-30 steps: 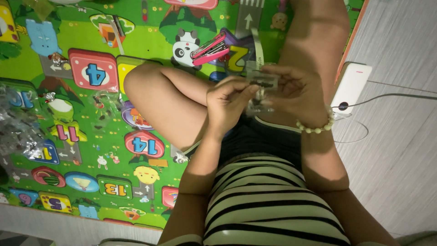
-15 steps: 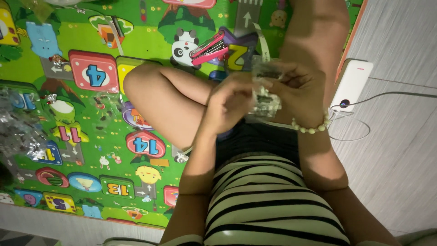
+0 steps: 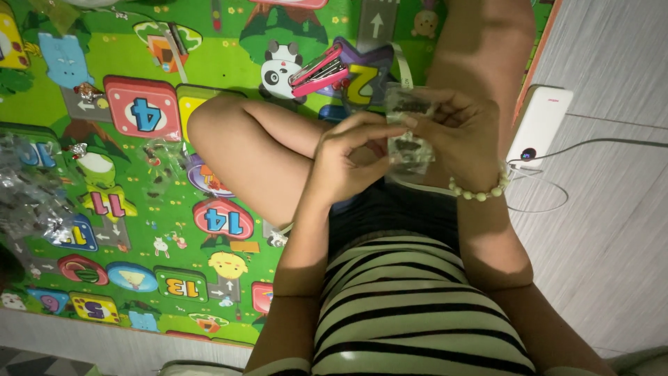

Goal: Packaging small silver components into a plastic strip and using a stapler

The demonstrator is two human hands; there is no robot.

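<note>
Colourful play mat (image 3: 104,230) beside pale wood-grain floor (image 3: 612,230).

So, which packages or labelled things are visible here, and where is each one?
Small clear plastic packet: held between left hand and right hand.
Crinkled clear packets: heaped at the play mat's left edge.
White power bank: rectangular, on grey floor, right.

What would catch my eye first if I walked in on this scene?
Probably the bright green play mat with cartoon animals and coloured tiles, filling the left side. At the centre, the left hand and right hand together pinch a small clear plastic bag, and a white power bank lies on the grey floor at right.
</note>
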